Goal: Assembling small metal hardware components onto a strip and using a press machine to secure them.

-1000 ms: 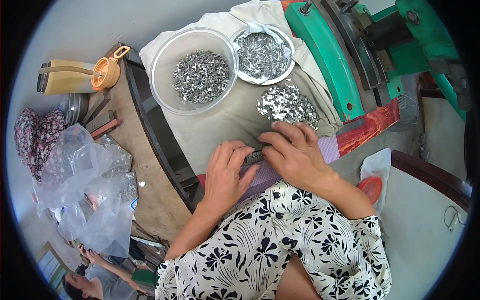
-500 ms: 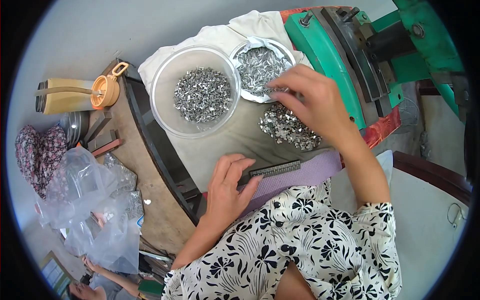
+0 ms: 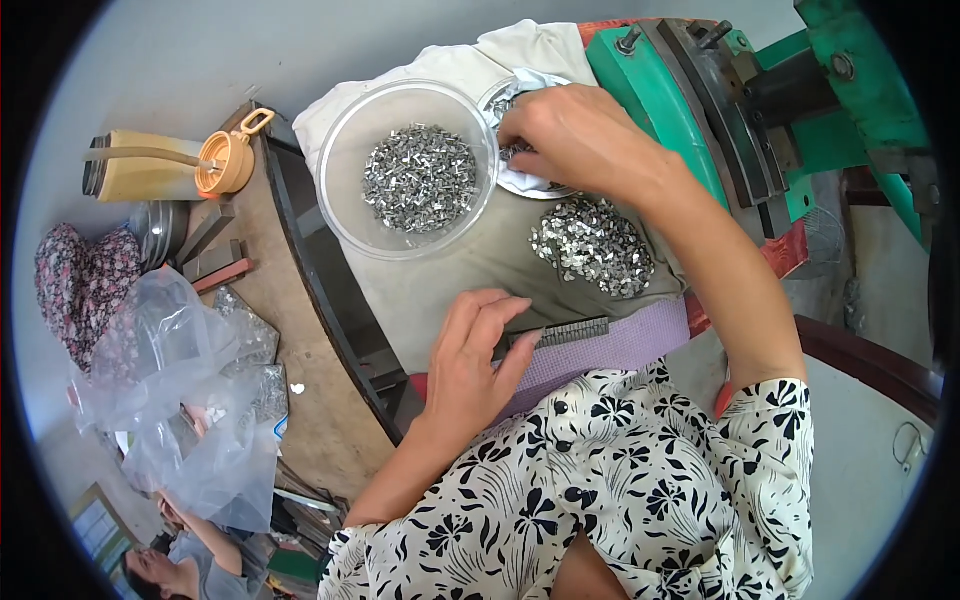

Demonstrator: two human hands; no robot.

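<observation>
My right hand (image 3: 570,130) reaches over the white-lined bowl (image 3: 484,100) of thin silvery pins (image 3: 503,103). Its fingers curl down among the pins, thumb and index tips slightly apart; I see nothing held. On the near side of the cloth, my left hand (image 3: 470,365) has its fingers spread, the thumb by the left end of a dark slotted bar (image 3: 575,331). That bar lies along a purple textured cloth (image 3: 640,335). Between my hands is a heap of shiny flat metal bits (image 3: 595,248). Left of the bowl stands a clear plastic tub (image 3: 345,215) with small metal pieces (image 3: 420,180).
A green machine press (image 3: 650,110) stands at the right. Left, a wooden table (image 3: 320,410) carries a bottle with an orange lid (image 3: 226,162), clear plastic bags (image 3: 170,350) and metal bars (image 3: 205,235). Another person (image 3: 190,560) sits at the lower left.
My right hand has moved up and left, from the bowl's near right edge to over the pins. The metal heap is less covered. My left hand stays by the slotted bar; the view shifts slightly.
</observation>
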